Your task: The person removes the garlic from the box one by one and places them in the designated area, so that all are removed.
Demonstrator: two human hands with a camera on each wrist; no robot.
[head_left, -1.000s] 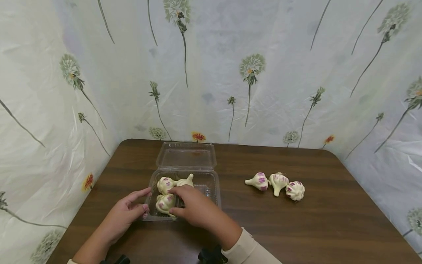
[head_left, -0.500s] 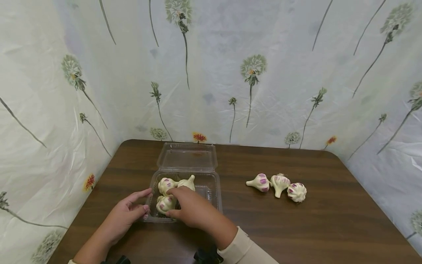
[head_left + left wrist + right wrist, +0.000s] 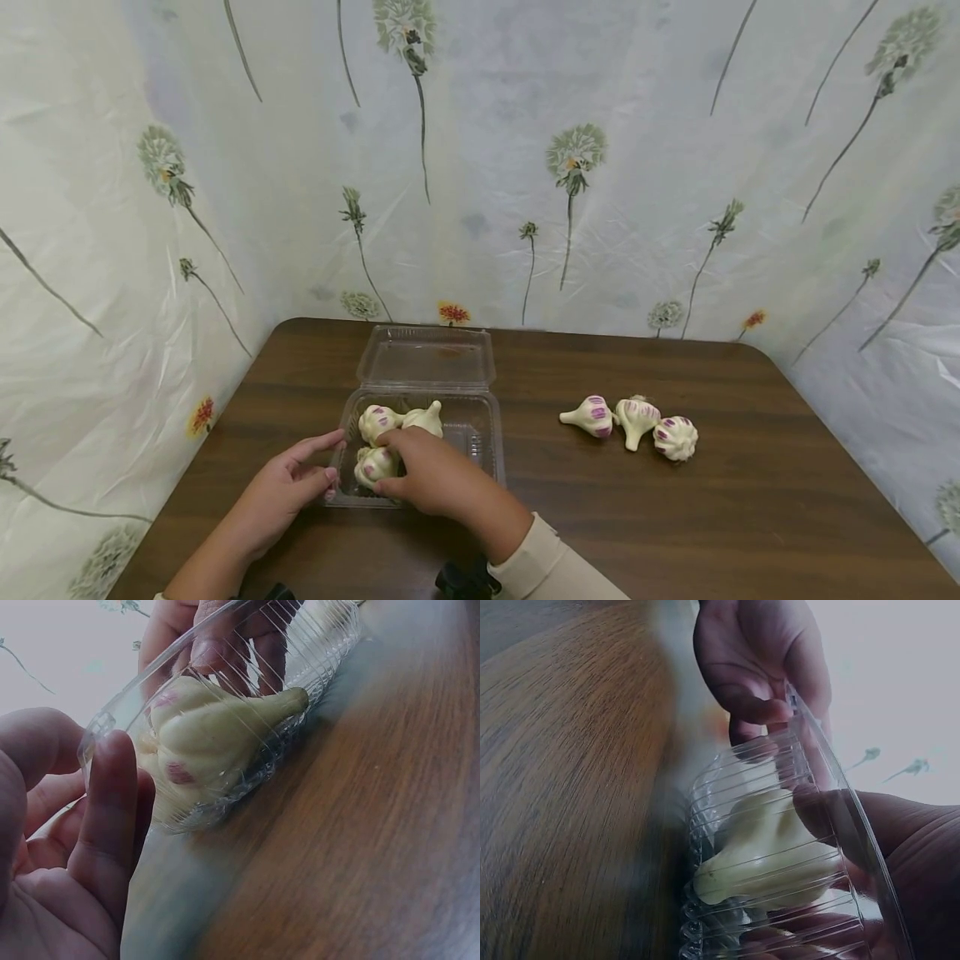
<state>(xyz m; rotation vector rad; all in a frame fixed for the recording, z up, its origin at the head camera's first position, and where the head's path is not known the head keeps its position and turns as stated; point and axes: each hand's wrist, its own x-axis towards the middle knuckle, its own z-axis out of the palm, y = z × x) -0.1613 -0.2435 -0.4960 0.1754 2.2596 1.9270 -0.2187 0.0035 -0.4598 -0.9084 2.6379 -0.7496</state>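
Inside the box (image 3: 474, 440), the right hand (image 3: 431, 475) curls thumb and fingers around the near garlic (image 3: 371, 467), which sits just behind the front wall; this grip from the right probably steadies it without knocking its neighbours. To that hand's left, the left hand (image 3: 288, 483) pinches the box's left edge near the front corner, fingers and thumb clamped on thin plastic, presumably because so light a box would slide when nudged. Just beyond the right fingers lie the rear-left garlic (image 3: 377, 422) and the rear-right garlic (image 3: 424, 420), seemingly touching; they crowd its far side, while bare floor shows to its right. Farther beyond, the lid (image 3: 426, 358) lies folded back, out of both hands' way. Well right of the right hand, the first garlic (image 3: 594, 416), middle garlic (image 3: 637, 415) and outer garlic (image 3: 676, 438) rest together on the table (image 3: 675, 525); the box's right wall stands between.
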